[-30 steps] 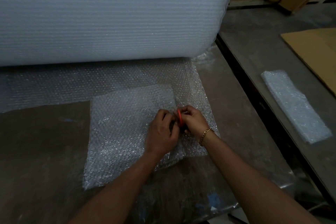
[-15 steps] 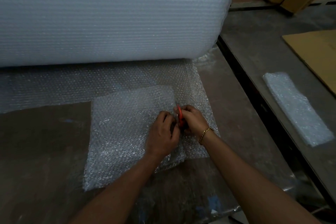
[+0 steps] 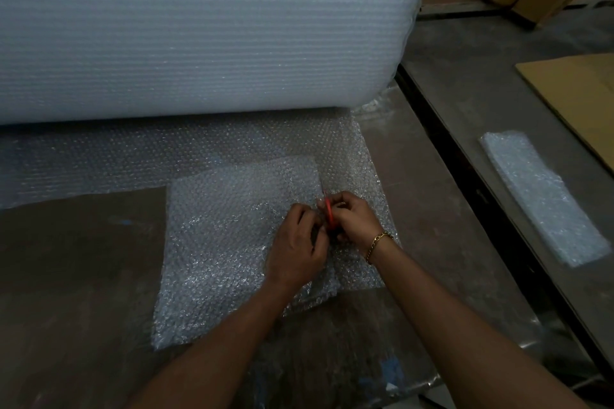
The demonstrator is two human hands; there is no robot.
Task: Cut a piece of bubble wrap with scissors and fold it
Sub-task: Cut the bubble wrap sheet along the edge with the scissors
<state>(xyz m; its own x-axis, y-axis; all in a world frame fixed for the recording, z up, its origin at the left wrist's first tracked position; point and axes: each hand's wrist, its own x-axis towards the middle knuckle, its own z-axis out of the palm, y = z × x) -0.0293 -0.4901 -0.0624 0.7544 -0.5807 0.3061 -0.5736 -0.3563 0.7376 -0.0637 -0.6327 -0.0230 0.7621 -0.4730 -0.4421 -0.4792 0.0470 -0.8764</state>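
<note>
Bubble wrap roll (image 3: 199, 26), upper left: translucent white plastic, ribbed with bubble rows, soft sheen.
Bubble wrap sheet (image 3: 232, 242), centre: clear plastic, pebbled, glints on bubbles.
Scissors (image 3: 329, 217), centre: red handle, plastic look, smooth.
Bracelet (image 3: 379, 240), right of centre: gold-coloured metal chain, shiny.
Table top (image 3: 76, 276), lower left: dark brown, wood-like, dull with faint sheen.
Second table (image 3: 465, 103), right: grey, matt, scuffed.
Cardboard sheet (image 3: 581, 103), right edge: brown, matt.
Folded wrap (image 3: 538, 196), right: same bubbled plastic.
</note>
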